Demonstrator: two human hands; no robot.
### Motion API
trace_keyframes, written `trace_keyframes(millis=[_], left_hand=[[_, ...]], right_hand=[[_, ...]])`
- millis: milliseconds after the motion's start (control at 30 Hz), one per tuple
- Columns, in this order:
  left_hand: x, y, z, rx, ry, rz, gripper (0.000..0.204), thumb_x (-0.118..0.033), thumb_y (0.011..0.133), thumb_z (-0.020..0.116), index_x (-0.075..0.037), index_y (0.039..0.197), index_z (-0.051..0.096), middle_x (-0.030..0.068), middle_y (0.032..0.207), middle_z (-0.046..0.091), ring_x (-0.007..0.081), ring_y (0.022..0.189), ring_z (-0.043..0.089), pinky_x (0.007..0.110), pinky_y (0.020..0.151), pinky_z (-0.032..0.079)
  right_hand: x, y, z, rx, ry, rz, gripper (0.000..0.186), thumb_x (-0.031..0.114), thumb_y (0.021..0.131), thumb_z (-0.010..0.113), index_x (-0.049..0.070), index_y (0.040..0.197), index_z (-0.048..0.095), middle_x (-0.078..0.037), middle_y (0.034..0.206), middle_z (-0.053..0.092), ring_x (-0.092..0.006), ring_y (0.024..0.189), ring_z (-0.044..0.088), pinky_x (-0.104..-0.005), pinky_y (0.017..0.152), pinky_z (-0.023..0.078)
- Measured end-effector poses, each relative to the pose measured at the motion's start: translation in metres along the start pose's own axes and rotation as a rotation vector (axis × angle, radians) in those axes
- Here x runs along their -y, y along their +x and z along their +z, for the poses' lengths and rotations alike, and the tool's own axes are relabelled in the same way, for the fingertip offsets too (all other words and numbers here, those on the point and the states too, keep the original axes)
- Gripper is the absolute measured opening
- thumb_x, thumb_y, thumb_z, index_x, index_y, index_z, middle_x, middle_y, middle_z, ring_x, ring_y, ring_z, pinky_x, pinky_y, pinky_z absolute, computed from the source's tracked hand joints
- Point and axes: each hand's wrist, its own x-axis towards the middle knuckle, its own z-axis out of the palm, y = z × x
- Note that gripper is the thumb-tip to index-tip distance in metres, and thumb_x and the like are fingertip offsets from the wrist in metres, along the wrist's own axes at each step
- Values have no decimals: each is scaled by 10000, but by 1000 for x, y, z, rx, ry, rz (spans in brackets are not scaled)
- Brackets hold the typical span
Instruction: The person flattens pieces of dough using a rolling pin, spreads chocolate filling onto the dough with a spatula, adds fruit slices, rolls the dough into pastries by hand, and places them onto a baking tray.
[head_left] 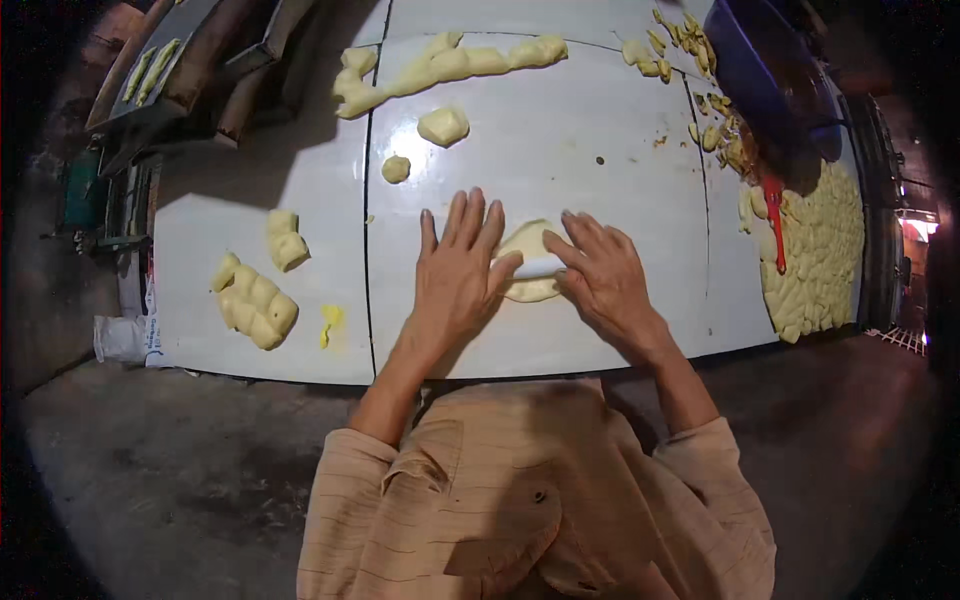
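While the left hand (455, 270) and right hand (606, 278), fingers extended, rest on the white rolling pin (541, 267) across flattened dough (533, 291), near-centre on the bench (520, 345), uneven pressure could tear it.

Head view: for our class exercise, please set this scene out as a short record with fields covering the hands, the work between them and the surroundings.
Left hand: palm down, thumb at the left end of a white roller
Right hand: palm down, at the roller's right end
Under roller: flattened dough
Beyond hands: long dough strip, larger lump, smaller lump
Far right: dark blue basin, long red object, spread of pale pieces
Surface: white table
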Motion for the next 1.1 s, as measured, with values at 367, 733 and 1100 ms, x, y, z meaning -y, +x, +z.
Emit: trace_keyframes(millis=[367,733,1100], left_hand=[[-35,-94,11,67,36,-12,752,-434,933,652,-64,1535,393,186,1600,366,410,1499,282,761,1131,105],[1,15,8,-84,213,-212,578,-405,1036,430,-89,1519,444,232,1624,300,432,1530,194,751,1145,-25],[53,104,-6,-461,288,-49,500,-308,1006,581,-149,1474,511,147,1570,425,369,1494,316,724,1154,133]], right_hand=[[14,-73,23,-68,-21,-29,470,219,853,764,201,1312,665,-40,1168,608,-229,1104,556,-474,1019,341],[-10,40,29,-113,-220,239,548,412,978,590,165,1464,531,-184,1597,365,-375,1497,285,-657,1154,214],[-46,100,-13,-6,214,-199,562,365,853,743,114,1344,630,-130,1065,662,-329,1019,629,-476,864,489]])
